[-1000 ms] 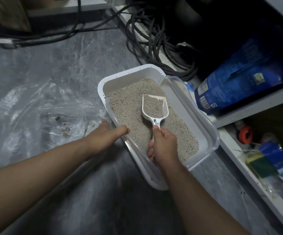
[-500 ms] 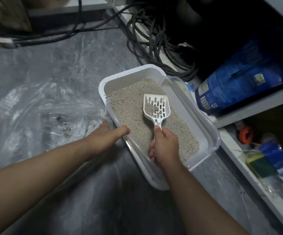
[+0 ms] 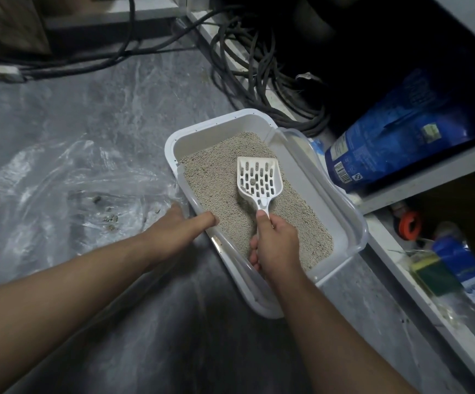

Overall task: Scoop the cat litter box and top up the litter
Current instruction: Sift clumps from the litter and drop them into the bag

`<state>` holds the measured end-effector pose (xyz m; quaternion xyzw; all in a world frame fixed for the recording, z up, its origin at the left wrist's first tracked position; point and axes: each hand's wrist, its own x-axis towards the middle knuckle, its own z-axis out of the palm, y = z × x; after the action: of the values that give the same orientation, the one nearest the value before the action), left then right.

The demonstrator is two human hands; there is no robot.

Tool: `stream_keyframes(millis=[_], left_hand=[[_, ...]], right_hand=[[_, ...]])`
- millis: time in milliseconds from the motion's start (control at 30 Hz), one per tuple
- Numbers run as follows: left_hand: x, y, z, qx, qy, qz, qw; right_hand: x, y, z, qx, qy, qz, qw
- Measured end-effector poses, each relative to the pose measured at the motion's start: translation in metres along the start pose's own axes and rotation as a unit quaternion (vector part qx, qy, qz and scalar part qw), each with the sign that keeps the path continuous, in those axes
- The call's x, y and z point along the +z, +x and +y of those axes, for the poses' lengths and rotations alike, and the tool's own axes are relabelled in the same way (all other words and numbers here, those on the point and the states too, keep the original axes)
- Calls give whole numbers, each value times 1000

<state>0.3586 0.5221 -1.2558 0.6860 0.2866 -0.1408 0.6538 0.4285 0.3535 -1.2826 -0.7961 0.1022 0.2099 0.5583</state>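
Scoop (image 3: 259,175) now sifted nearly empty, handle hidden inside right hand (image 3: 277,243).

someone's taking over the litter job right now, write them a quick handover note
Left hand holds the near-left rim of the litter box, thumb over the edge, steadying it.
Right hand grips the handle of the white slotted scoop, held above the litter; loose grains have sifted out and one small clump sits in it.
Clear plastic bag lies open on the floor left of the box with a few clumps already in it.
Blue litter bag lies on the shelf to the right.
Left: dump this clump, finish scooping, top up.
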Motion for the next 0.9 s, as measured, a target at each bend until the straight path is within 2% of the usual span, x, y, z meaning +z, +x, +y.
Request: stream_keyframes(millis=[400, 500, 600, 667, 733, 800, 900], left_hand=[[0, -6, 11, -7, 2, 11, 1000], [-4, -15, 14, 11, 13, 22, 1000], [-23, -20, -5, -5, 9, 47, 999], [-35, -20, -23, -19, 28, 84, 996], [-47, -21, -40, -17, 32, 152, 988], [-59, -23, -57, -17, -5, 233, 972], [-74, -28, -71, -32, -87, 311, 946]], right_hand=[[-3, -13, -27, -10, 34, -21, 999], [-5, -27, -49, -26, 41, -56, 997], [1, -48, -70, -53, 45, -114, 991], [11, -65, -77, -67, 36, -143, 987], [22, -81, -75, -66, 29, -167, 983], [34, -92, -67, -65, 14, -194, 979], [52, -101, -46, -47, -26, -220, 974]])
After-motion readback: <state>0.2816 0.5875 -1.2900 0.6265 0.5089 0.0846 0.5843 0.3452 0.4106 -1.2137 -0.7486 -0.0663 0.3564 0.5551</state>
